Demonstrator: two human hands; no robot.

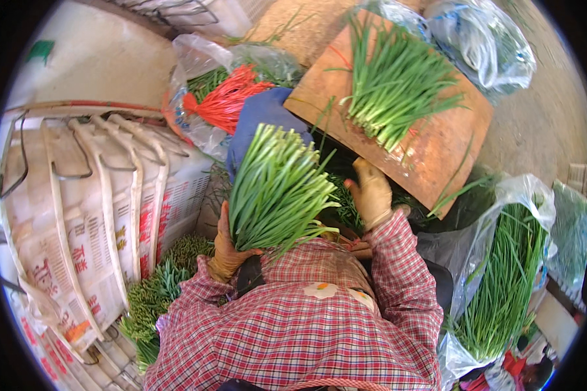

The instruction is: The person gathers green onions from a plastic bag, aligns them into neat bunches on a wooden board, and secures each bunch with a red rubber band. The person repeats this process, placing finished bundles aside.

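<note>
My left hand point(226, 249), in a tan glove, grips the lower left of a large bunch of green garlic chives point(276, 190), cut pale ends pointing up and right. My gloved right hand point(373, 193) is raised just right of the bunch, apart from it, with fingers apart and nothing seen in them. Past it, a brown wooden board point(323, 105) bears a second pile of chives point(396, 83). A bundle of red plastic ties point(230, 100) lies at the upper left, beside my blue-clad knee.
Stacked white plastic crates point(78, 220) stand at left, with bundles of green stalks point(149, 305) beside them. A clear bag of long chives point(504, 278) lies at right. Filled plastic bags point(479, 44) sit behind the board. Loose leaves hang over the board's near edge.
</note>
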